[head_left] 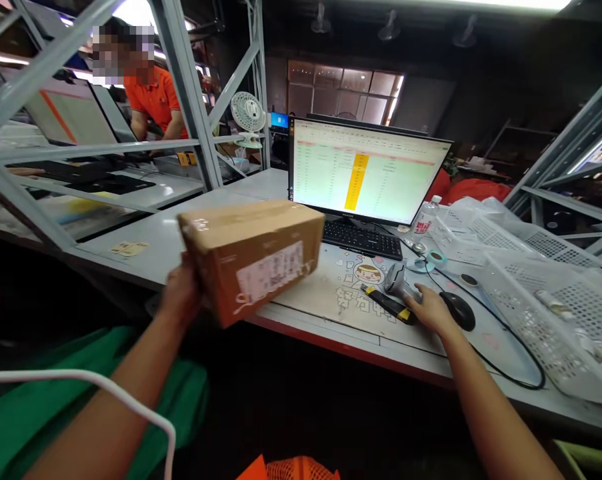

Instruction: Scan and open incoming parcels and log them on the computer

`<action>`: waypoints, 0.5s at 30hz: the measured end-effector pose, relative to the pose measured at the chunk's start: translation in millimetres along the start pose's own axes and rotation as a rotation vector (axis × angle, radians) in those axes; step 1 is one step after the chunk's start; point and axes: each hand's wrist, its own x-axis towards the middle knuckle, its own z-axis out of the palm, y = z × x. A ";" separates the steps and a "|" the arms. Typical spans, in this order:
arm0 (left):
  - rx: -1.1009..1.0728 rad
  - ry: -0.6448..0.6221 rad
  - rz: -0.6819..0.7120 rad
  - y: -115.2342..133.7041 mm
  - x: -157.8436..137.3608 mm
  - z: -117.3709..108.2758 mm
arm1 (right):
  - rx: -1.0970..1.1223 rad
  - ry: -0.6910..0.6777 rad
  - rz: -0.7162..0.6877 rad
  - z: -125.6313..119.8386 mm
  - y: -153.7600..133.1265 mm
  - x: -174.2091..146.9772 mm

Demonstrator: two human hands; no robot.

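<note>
My left hand (181,290) grips the left end of a taped cardboard box (261,230), holding it tilted over the table's front edge. A white printed shipping label (271,273) is on the side of the box facing me. My left fingers are partly blurred and hidden behind the box. On the right, my right hand (431,310) is closed around the handle of a grey barcode scanner (397,280), which is at the desk mat. A black and yellow utility knife (388,305) lies just left of that hand, and a black mouse (458,311) lies to its right.
Behind the box stand a monitor (371,170) showing a spreadsheet and a black keyboard (363,240). White perforated baskets (535,333) line the right side, near a bottle (427,215) and tape rolls (435,258). A person in orange (155,100) is beyond the metal frame (185,93).
</note>
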 end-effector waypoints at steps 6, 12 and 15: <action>0.137 -0.228 -0.025 -34.2 -0.1 70.9 | -0.085 -0.066 -0.016 -0.5 -24.7 4.9; 0.177 -0.363 0.120 -47.4 10.2 78.6 | -0.144 -0.037 -0.021 -22.9 -45.6 -7.7; 0.129 -0.331 0.066 -57.2 10.3 82.0 | -0.032 -0.060 -0.218 -50.4 -49.5 -46.6</action>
